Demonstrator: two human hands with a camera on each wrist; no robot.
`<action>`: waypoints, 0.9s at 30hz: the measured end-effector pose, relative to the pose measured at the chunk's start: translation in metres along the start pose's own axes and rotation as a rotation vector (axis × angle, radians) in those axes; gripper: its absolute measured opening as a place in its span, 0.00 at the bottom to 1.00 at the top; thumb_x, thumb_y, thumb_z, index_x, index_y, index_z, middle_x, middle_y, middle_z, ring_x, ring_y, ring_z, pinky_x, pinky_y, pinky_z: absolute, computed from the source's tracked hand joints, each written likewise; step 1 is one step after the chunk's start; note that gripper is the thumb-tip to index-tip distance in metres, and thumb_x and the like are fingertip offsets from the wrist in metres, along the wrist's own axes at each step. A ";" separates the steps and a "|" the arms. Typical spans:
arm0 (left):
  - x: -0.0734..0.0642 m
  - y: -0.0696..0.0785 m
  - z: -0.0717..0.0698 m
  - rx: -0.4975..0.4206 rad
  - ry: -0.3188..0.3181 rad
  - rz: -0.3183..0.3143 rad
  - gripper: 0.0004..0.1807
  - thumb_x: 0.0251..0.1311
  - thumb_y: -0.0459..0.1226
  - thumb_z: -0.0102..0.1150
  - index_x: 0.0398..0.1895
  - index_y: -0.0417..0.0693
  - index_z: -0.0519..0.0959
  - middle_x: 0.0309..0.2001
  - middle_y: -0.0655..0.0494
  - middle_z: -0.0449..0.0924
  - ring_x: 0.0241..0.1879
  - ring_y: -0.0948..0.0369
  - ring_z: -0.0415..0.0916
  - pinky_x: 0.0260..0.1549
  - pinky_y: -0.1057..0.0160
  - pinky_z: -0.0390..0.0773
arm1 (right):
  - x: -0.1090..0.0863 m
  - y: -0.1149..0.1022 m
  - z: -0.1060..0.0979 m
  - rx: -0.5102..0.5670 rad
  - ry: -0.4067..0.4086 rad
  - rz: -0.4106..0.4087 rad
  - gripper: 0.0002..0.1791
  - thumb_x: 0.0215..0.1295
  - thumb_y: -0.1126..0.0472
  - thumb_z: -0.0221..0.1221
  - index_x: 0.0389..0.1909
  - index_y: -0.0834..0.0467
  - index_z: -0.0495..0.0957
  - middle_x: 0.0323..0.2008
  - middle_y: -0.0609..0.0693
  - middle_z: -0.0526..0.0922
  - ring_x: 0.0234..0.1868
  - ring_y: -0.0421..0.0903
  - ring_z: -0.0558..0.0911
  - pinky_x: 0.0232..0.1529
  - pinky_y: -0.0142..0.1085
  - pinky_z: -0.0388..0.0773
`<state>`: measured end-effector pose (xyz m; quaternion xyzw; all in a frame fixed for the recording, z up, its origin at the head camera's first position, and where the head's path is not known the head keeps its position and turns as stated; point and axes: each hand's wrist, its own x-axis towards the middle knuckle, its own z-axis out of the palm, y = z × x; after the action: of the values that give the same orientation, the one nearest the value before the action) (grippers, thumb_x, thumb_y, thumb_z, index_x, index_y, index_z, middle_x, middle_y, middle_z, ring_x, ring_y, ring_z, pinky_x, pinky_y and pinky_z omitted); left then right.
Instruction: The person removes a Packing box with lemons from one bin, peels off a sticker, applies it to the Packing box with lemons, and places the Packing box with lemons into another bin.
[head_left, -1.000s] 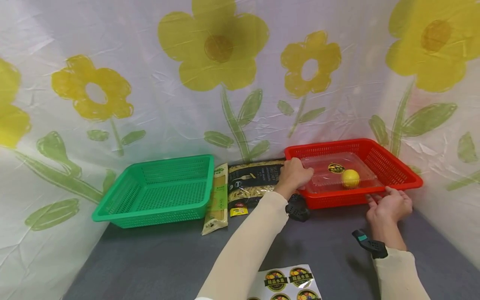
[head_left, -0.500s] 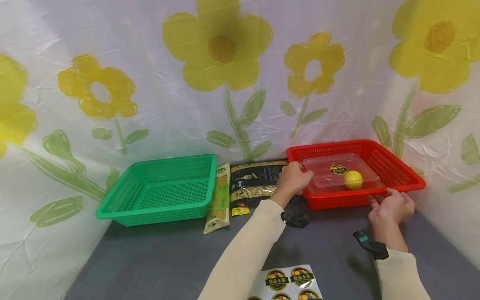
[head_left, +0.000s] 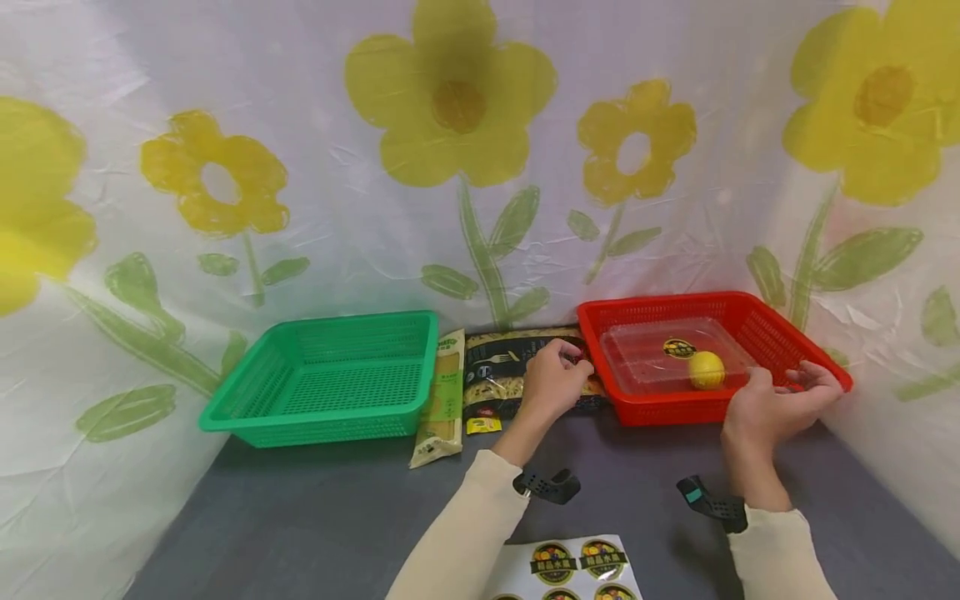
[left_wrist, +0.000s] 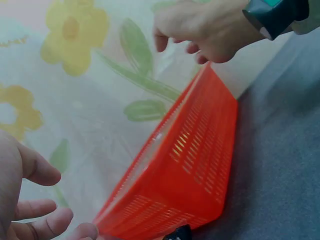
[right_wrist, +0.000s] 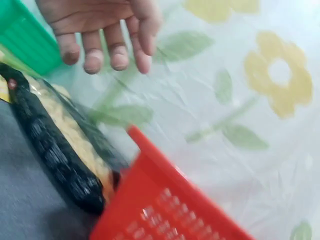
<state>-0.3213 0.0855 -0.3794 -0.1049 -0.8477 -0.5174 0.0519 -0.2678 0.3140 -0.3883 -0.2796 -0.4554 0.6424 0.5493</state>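
Observation:
The red plastic basket [head_left: 675,412] stands at the back right. In it lies a clear plastic box [head_left: 645,367] with a round black-and-gold sticker [head_left: 679,347] and a yellow round fruit [head_left: 707,370]. My left hand [head_left: 553,379] hovers left of the basket, in front of the pasta bag [head_left: 495,383], its fingers loosely bent and holding nothing. In the right wrist view its fingers hang apart from the basket rim. My right hand [head_left: 776,408] is at the basket's front right corner with relaxed fingers, holding nothing; the left wrist view shows this hand [left_wrist: 195,32] above the rim.
A green basket [head_left: 311,433] stands at the back left. Beside it lie a long noodle packet [head_left: 442,400] and a small yellow packet [head_left: 483,425]. A sheet of round stickers [head_left: 566,571] lies at the table's front. A flowered curtain [head_left: 330,250] hangs behind.
Both hands have let go of the red basket's rim. The left hand has moved left, away from the basket; the right has risen slightly at the corner. The head view has shifted a little.

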 end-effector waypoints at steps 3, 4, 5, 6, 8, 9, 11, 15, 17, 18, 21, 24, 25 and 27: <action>-0.007 -0.008 -0.014 -0.022 0.017 0.063 0.11 0.62 0.43 0.61 0.46 0.54 0.81 0.28 0.60 0.79 0.25 0.61 0.74 0.29 0.60 0.75 | -0.015 -0.003 0.008 -0.022 -0.069 -0.112 0.22 0.56 0.74 0.59 0.46 0.49 0.69 0.43 0.40 0.70 0.44 0.40 0.69 0.42 0.31 0.67; -0.010 -0.011 -0.020 -0.012 0.027 0.082 0.11 0.61 0.42 0.61 0.47 0.53 0.81 0.28 0.61 0.79 0.25 0.62 0.74 0.29 0.61 0.74 | -0.021 -0.003 0.010 -0.019 -0.099 -0.133 0.22 0.56 0.74 0.59 0.46 0.48 0.70 0.43 0.40 0.71 0.43 0.40 0.70 0.42 0.31 0.68; -0.014 -0.016 -0.027 0.003 0.038 0.098 0.12 0.61 0.42 0.61 0.47 0.53 0.81 0.28 0.61 0.79 0.24 0.62 0.74 0.28 0.61 0.74 | -0.027 -0.004 0.011 -0.018 -0.130 -0.148 0.21 0.56 0.74 0.59 0.45 0.49 0.70 0.42 0.40 0.72 0.43 0.40 0.71 0.42 0.31 0.68; -0.017 -0.021 -0.034 0.021 0.050 0.113 0.12 0.61 0.42 0.61 0.47 0.53 0.81 0.28 0.61 0.78 0.24 0.62 0.73 0.28 0.61 0.73 | -0.033 -0.005 0.012 -0.007 -0.163 -0.165 0.20 0.56 0.74 0.59 0.45 0.49 0.71 0.42 0.41 0.73 0.42 0.41 0.72 0.41 0.32 0.68; -0.025 -0.031 -0.048 0.048 0.075 0.129 0.12 0.61 0.40 0.61 0.47 0.52 0.81 0.28 0.60 0.78 0.24 0.62 0.74 0.27 0.60 0.72 | -0.044 -0.008 0.013 -0.005 -0.239 -0.191 0.17 0.57 0.73 0.60 0.45 0.52 0.73 0.41 0.42 0.75 0.41 0.41 0.73 0.40 0.32 0.69; -0.029 -0.036 -0.054 0.058 0.090 0.128 0.12 0.60 0.40 0.60 0.47 0.52 0.81 0.28 0.60 0.78 0.25 0.62 0.74 0.28 0.60 0.73 | -0.049 -0.011 0.013 -0.010 -0.278 -0.201 0.16 0.58 0.72 0.60 0.45 0.54 0.74 0.41 0.44 0.76 0.40 0.41 0.74 0.39 0.32 0.70; -0.036 -0.044 -0.064 0.056 0.105 0.131 0.12 0.60 0.39 0.60 0.47 0.51 0.80 0.30 0.60 0.78 0.27 0.63 0.75 0.29 0.60 0.74 | -0.057 -0.016 0.013 -0.019 -0.364 -0.229 0.14 0.59 0.71 0.62 0.46 0.58 0.75 0.40 0.47 0.78 0.39 0.43 0.74 0.37 0.31 0.72; -0.051 -0.054 -0.075 0.063 0.125 0.144 0.12 0.61 0.40 0.60 0.48 0.53 0.80 0.32 0.61 0.79 0.30 0.63 0.76 0.32 0.60 0.76 | -0.068 -0.029 0.007 -0.077 -0.540 -0.284 0.14 0.63 0.69 0.63 0.48 0.61 0.75 0.41 0.50 0.78 0.39 0.44 0.76 0.35 0.28 0.76; -0.059 -0.057 -0.078 0.060 0.135 0.150 0.12 0.62 0.40 0.60 0.48 0.54 0.79 0.32 0.63 0.78 0.30 0.64 0.76 0.33 0.60 0.76 | -0.071 -0.036 0.006 -0.103 -0.612 -0.304 0.15 0.63 0.69 0.63 0.50 0.64 0.74 0.42 0.49 0.78 0.40 0.45 0.77 0.35 0.27 0.76; -0.062 -0.059 -0.079 0.060 0.143 0.156 0.11 0.62 0.40 0.61 0.48 0.54 0.79 0.31 0.63 0.78 0.30 0.64 0.75 0.33 0.60 0.76 | -0.073 -0.038 0.005 -0.110 -0.645 -0.314 0.15 0.63 0.70 0.63 0.50 0.65 0.74 0.42 0.50 0.78 0.40 0.45 0.77 0.36 0.27 0.76; -0.071 -0.066 -0.082 0.058 0.163 0.210 0.12 0.61 0.38 0.62 0.48 0.53 0.79 0.29 0.64 0.77 0.31 0.63 0.76 0.36 0.59 0.77 | -0.079 -0.043 0.005 -0.123 -0.714 -0.338 0.16 0.64 0.71 0.62 0.51 0.66 0.72 0.43 0.48 0.78 0.40 0.45 0.76 0.37 0.27 0.76; -0.076 -0.075 -0.084 0.087 0.178 0.274 0.12 0.60 0.36 0.63 0.47 0.51 0.80 0.29 0.63 0.77 0.33 0.61 0.77 0.37 0.57 0.78 | -0.088 -0.043 0.006 -0.112 -0.777 -0.346 0.18 0.63 0.73 0.63 0.52 0.66 0.73 0.43 0.45 0.77 0.40 0.47 0.76 0.38 0.27 0.76; -0.077 -0.078 -0.084 0.107 0.178 0.297 0.13 0.59 0.35 0.64 0.48 0.50 0.80 0.30 0.62 0.77 0.34 0.60 0.78 0.38 0.57 0.78 | -0.091 -0.042 0.007 -0.114 -0.797 -0.350 0.18 0.62 0.73 0.63 0.53 0.66 0.73 0.43 0.44 0.77 0.40 0.47 0.76 0.39 0.27 0.76; -0.077 -0.083 -0.084 0.148 0.169 0.322 0.14 0.59 0.35 0.64 0.49 0.49 0.79 0.33 0.60 0.79 0.37 0.58 0.79 0.39 0.56 0.78 | -0.097 -0.039 0.008 -0.110 -0.840 -0.358 0.20 0.60 0.73 0.64 0.53 0.65 0.73 0.43 0.44 0.77 0.40 0.48 0.76 0.38 0.27 0.76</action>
<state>-0.2675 -0.0353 -0.4281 -0.1912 -0.8482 -0.4459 0.2127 -0.2338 0.2174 -0.3635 0.0591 -0.7132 0.5698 0.4039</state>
